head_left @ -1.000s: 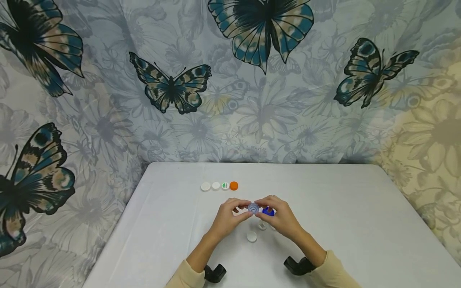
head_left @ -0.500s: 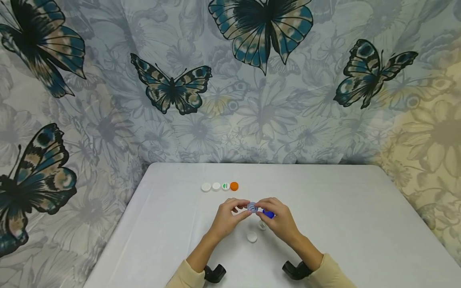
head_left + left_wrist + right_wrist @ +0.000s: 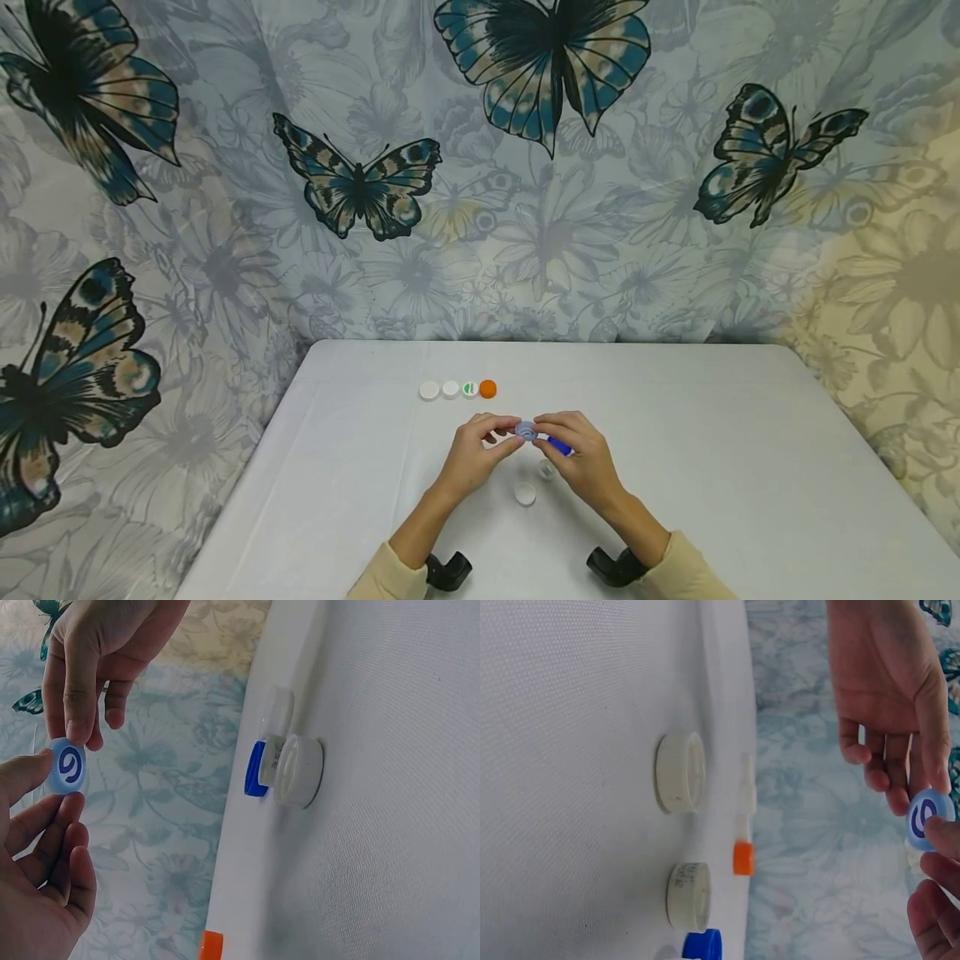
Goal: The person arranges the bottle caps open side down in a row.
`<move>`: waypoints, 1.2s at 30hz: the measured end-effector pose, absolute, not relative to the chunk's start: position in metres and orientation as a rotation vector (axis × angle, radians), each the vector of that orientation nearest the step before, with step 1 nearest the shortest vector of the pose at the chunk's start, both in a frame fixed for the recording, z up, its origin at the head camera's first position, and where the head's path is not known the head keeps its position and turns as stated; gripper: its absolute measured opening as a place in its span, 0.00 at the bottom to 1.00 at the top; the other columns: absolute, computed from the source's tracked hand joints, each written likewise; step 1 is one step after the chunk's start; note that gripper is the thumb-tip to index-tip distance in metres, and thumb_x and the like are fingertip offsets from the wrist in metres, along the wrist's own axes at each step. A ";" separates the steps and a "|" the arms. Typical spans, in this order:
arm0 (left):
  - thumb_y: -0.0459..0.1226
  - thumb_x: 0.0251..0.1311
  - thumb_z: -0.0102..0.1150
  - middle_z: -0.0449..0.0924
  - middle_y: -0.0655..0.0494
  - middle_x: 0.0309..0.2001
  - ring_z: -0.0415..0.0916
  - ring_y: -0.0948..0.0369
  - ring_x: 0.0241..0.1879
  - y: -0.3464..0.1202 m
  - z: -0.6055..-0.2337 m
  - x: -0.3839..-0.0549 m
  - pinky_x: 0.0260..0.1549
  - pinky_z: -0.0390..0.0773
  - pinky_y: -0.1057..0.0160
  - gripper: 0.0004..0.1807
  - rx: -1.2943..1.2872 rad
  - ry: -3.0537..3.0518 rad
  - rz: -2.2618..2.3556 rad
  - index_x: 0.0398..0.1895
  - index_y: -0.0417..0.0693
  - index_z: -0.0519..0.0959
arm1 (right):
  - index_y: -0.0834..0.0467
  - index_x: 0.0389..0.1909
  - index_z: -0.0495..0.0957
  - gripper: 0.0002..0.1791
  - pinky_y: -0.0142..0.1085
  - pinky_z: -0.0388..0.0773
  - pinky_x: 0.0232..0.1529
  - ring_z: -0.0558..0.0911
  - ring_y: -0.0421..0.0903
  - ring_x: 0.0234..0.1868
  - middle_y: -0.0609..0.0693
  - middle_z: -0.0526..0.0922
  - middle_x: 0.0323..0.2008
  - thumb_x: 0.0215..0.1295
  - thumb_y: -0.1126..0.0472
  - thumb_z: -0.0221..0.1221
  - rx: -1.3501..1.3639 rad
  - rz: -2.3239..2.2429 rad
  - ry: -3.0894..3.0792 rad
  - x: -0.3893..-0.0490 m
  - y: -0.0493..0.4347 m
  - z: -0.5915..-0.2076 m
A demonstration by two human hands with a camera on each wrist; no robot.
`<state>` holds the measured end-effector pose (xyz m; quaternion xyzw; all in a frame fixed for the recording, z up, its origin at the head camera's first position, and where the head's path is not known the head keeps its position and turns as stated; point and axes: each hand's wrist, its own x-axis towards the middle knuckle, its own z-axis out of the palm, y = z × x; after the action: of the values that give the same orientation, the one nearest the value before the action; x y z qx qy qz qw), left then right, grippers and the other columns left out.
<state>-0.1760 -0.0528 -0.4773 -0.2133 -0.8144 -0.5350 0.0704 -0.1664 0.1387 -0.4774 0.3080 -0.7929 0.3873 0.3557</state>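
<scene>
A light blue bottle cap (image 3: 526, 431) with a dark blue swirl on its top is held up above the table between both hands. My left hand (image 3: 471, 454) pinches one side of its rim with thumb and forefinger. From the opposite side, the thumb and fingers of my right hand (image 3: 590, 457) pinch the rim too. The swirl side of the light blue cap (image 3: 67, 766) shows plainly in the left wrist view. Beyond the right fingers lies a dark blue cap (image 3: 559, 446), partly hidden. Two white caps sit nearer, one (image 3: 525, 494) in front and another (image 3: 547, 470) behind it.
Toward the back of the white table (image 3: 360, 467) runs a row of caps: two white ones, one white with green (image 3: 470, 388), and an orange cap (image 3: 488, 389) at its right end. A wall with printed butterflies stands behind.
The right hand has shifted slightly left and its fingers have moved along the light blue cap's rim. The cap has tilted a little. The left hand has barely moved.
</scene>
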 end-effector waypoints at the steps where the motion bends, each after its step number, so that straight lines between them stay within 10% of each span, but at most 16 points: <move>1: 0.41 0.59 0.66 0.86 0.55 0.41 0.77 0.58 0.41 -0.053 -0.477 -0.176 0.39 0.79 0.62 0.15 -0.640 -2.452 -1.611 0.48 0.46 0.84 | 0.61 0.36 0.86 0.19 0.16 0.71 0.51 0.81 0.48 0.41 0.51 0.87 0.39 0.38 0.77 0.73 0.799 0.998 -2.039 -0.167 0.138 -0.477; 18: 0.39 0.63 0.62 0.87 0.54 0.35 0.75 0.64 0.36 -0.052 -0.479 -0.177 0.38 0.77 0.69 0.10 -0.603 -2.436 -1.628 0.43 0.45 0.86 | 0.64 0.39 0.85 0.19 0.21 0.73 0.28 0.76 0.39 0.28 0.49 0.85 0.27 0.42 0.80 0.69 0.810 1.117 -2.040 -0.168 0.137 -0.484; 36: 0.39 0.58 0.67 0.87 0.53 0.35 0.77 0.60 0.36 -0.058 -0.480 -0.182 0.35 0.74 0.71 0.17 -0.756 -2.555 -1.635 0.50 0.43 0.83 | 0.63 0.40 0.85 0.17 0.29 0.75 0.28 0.75 0.47 0.29 0.48 0.82 0.34 0.46 0.67 0.73 0.718 1.150 -2.304 -0.165 0.139 -0.484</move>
<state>-0.1819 -0.0580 -0.4798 -0.2418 -0.8173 -0.5230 0.0077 -0.1651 0.1386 -0.4835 0.2613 -0.8384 0.4184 0.2320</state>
